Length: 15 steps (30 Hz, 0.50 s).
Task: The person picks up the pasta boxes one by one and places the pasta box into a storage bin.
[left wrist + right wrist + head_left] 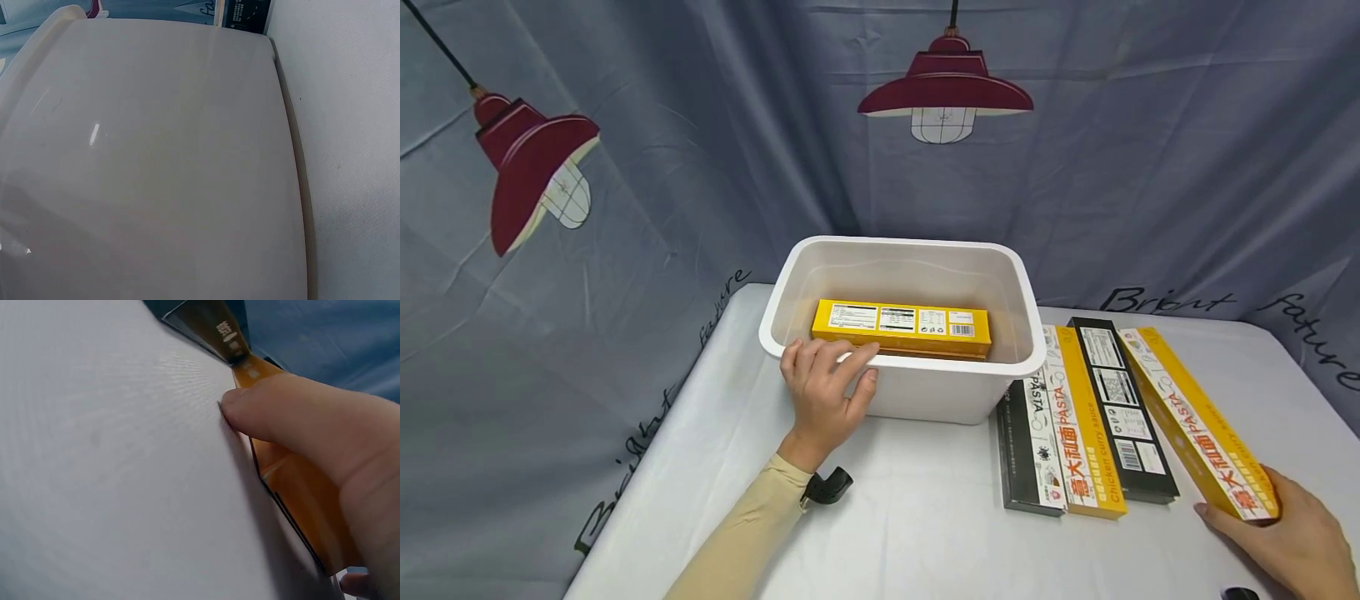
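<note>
Head view: work looked partway: long yellow cardboard box (901, 321) lay inside white plastic bin (925, 398). Left outside, right of bin: two long black cartons (1125, 408), one long yellow-and-white carton (1078, 417), plus orange-lettered yellow pasta box (1206, 429), clamped in your right hand (1296, 529). Left hand (826, 390) gripped bin's front rim. Left wrist: bin wall. Right wrist: pasta box, same grip.

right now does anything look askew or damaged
No damage shows. The rightmost yellow pasta box, in the right grip, slants away from the neighbouring black box, which lies label-panels up, unlike the PASTA-fronted yellow box left of it.
</note>
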{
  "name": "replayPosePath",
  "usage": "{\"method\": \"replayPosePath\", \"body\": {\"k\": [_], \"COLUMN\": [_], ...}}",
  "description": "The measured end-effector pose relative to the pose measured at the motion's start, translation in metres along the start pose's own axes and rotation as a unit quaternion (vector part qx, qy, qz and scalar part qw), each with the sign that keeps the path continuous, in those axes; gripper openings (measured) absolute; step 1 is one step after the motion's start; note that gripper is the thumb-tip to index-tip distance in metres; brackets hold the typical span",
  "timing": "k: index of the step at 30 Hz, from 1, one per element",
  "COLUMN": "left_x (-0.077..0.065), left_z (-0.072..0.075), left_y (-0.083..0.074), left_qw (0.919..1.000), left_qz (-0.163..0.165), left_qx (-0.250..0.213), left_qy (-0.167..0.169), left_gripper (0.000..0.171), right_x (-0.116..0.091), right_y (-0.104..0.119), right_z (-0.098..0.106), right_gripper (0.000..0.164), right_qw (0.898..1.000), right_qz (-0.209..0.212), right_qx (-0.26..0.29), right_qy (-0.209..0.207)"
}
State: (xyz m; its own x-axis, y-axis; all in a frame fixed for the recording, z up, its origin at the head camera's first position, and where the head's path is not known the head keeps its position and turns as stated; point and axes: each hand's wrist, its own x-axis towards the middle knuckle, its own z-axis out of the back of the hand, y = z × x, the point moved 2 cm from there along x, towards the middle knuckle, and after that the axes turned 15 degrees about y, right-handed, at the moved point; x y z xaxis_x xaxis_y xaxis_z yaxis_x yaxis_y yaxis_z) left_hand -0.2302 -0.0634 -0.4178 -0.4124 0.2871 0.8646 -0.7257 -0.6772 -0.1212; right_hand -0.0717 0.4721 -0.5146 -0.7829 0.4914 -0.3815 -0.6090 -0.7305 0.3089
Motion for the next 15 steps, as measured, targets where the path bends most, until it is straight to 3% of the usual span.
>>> {"method": "replayPosePath", "body": {"k": [4,7,11,15], "left_x": [-0.001,-0.001,-0.001,-0.001], "left_z": [0.001,0.001,0.000,-0.001], "left_y": [0.001,0.001,0.001,0.000], "left_qw": [1.0000,1.0000,1.0000,1.0000], "left_qz": [0.002,0.004,0.003,0.001], "left_qx": [0.002,0.003,0.002,0.002], "left_qy": [0.004,0.006,0.006,0.005], "left_gripper": [0.026,0.026,0.026,0.026], "right_x": [0.000,-0.002,-0.012,-0.018], "right_y": [0.001,0.001,0.001,-0.001], "right_z": [-0.002,0.000,0.005,0.007], "right_gripper": [0.114,0.114,0.109,0.104], "right_qw": [1.000,0.998,0.988,0.981], "right_qz": [-0.001,-0.031,-0.094,-0.110], "right_qx": [0.014,0.055,0.121,0.157], "right_qy": [-0.012,-0.008,0.002,-0.015]}}
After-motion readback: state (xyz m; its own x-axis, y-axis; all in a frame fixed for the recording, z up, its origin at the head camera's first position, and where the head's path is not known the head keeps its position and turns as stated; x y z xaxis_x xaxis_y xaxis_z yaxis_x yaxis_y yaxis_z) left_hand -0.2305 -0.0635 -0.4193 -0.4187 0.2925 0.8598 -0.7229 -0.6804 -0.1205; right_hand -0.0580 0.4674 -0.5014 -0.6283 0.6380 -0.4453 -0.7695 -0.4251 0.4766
